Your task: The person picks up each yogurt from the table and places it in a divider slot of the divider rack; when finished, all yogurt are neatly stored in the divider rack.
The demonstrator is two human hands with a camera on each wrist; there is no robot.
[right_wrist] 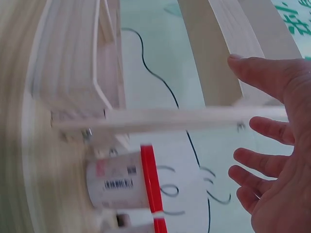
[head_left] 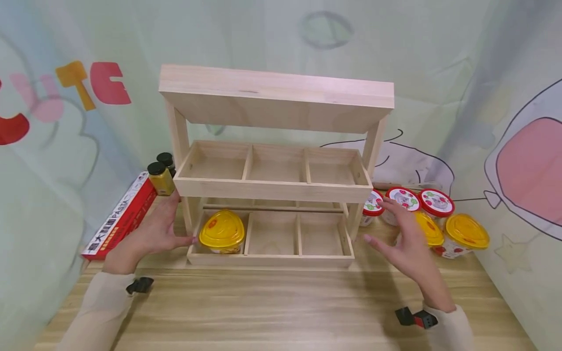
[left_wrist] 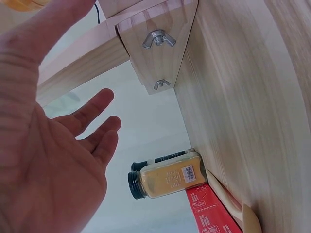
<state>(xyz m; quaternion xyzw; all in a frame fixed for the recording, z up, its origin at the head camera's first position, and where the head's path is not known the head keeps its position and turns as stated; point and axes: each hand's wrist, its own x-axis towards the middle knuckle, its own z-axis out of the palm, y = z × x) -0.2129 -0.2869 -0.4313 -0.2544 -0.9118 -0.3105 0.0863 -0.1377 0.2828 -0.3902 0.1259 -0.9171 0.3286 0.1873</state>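
Observation:
A two-tier wooden rack (head_left: pixel 272 191) with three compartments per tier stands on the table. In its lower left compartment sits a tub with a yellow lid (head_left: pixel 222 230). The left hand (head_left: pixel 153 229) is at the rack's left side, fingers extended, thumb tip by the lower tray's left edge; whether it touches cannot be told. In the left wrist view the left hand (left_wrist: pixel 58 126) is beside the rack's side board (left_wrist: pixel 158 43) with wing nuts. The right hand (head_left: pixel 406 243), fingers spread and holding nothing, is off the rack's right side; the right wrist view shows the right hand (right_wrist: pixel 277 145) likewise.
Red-lidded tubs (head_left: pixel 401 199) and yellow-lidded tubs (head_left: pixel 467 231) stand right of the rack. At the left are a black-capped jar (head_left: pixel 161 179), a second dark-capped jar behind it, and a red pasta box (head_left: pixel 120 214). A printed curtain (head_left: pixel 272 34) hangs behind.

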